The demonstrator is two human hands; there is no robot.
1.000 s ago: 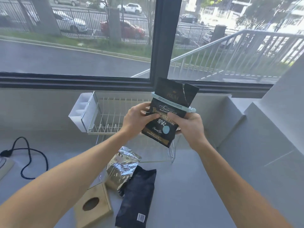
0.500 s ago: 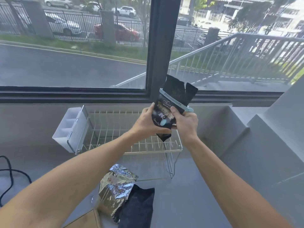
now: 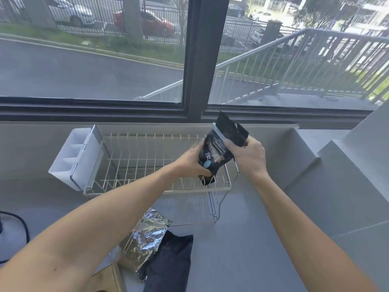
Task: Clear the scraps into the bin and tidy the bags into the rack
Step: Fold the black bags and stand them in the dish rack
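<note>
A black printed bag [image 3: 216,150] with a pale blue clip across its top stands upright in the right end of the white wire rack [image 3: 134,165]. Its bottom corner rests among the rack's front wires. My left hand [image 3: 193,161] grips its lower left side and my right hand [image 3: 246,154] grips its upper right edge. A crumpled silver foil bag [image 3: 147,239] and a plain black bag [image 3: 168,264] lie on the grey counter in front of the rack.
A white divided caddy [image 3: 71,157] hangs on the rack's left end. A wooden box corner [image 3: 105,281] shows at the bottom edge, a black cable [image 3: 21,224] lies far left. Grey stepped ledges [image 3: 336,175] rise on the right, a window behind.
Both hands have carried the clipped black bag away from me and down, from above the counter into the right end of the rack. The view has moved closer to the rack.
</note>
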